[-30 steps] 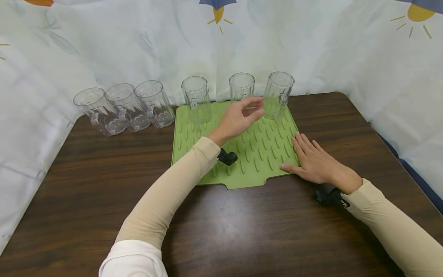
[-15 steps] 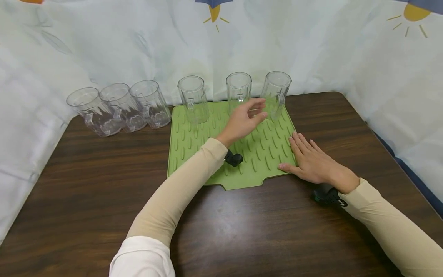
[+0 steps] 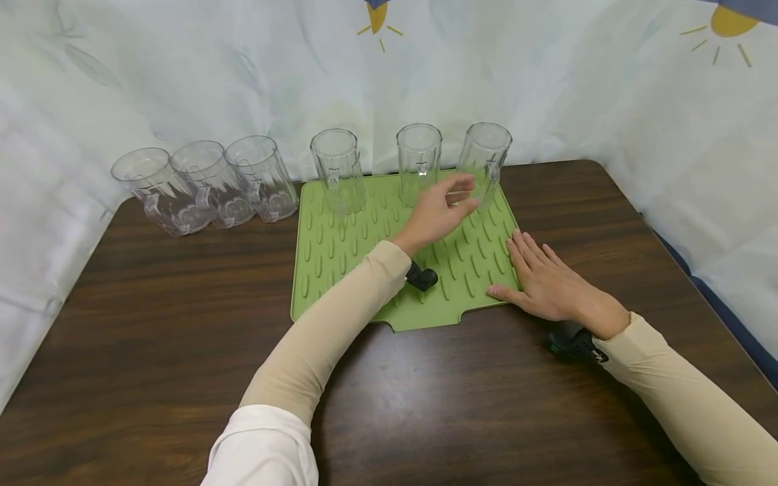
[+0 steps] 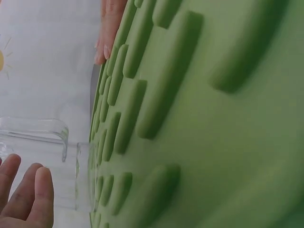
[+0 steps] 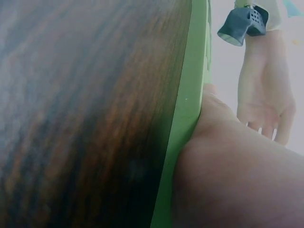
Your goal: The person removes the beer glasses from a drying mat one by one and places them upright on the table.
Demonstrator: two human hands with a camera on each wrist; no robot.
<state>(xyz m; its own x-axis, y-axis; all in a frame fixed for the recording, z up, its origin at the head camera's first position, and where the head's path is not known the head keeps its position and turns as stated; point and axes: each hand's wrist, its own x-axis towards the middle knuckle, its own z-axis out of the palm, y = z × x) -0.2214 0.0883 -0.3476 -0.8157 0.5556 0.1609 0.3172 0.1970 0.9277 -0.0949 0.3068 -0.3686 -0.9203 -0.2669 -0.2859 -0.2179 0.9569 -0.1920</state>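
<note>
The left hand point(image 3: 439, 210) hovers above the green mat point(image 3: 389, 297), its fingers loosely bent beside the rightmost clear mug point(image 3: 486, 152). In the left wrist view the fingers point(image 4: 42, 194) are near that mug point(image 4: 66, 175), and no grip on it shows. Flat on the mat's right edge lies the right hand point(image 3: 550, 283), fingers straight, thumb on the mat. Two more upright mugs stand on the mat, one in the middle point(image 3: 419, 158) and one at its left point(image 3: 338, 172). The right wrist view shows the mat's edge point(image 5: 183, 109) under the right hand point(image 5: 228, 166).
Three clear mugs stand close together left of the mat, the outermost point(image 3: 161, 192), the middle point(image 3: 215, 185) and the nearest to the mat point(image 3: 264, 179). All are on the brown wooden table point(image 3: 152, 324). A white patterned curtain point(image 3: 243, 67) hangs behind.
The left hand has moved slightly right, toward the rightmost mug, fingers still loosely bent. The right hand stays at the mat's edge. The head view has shifted a little.
</note>
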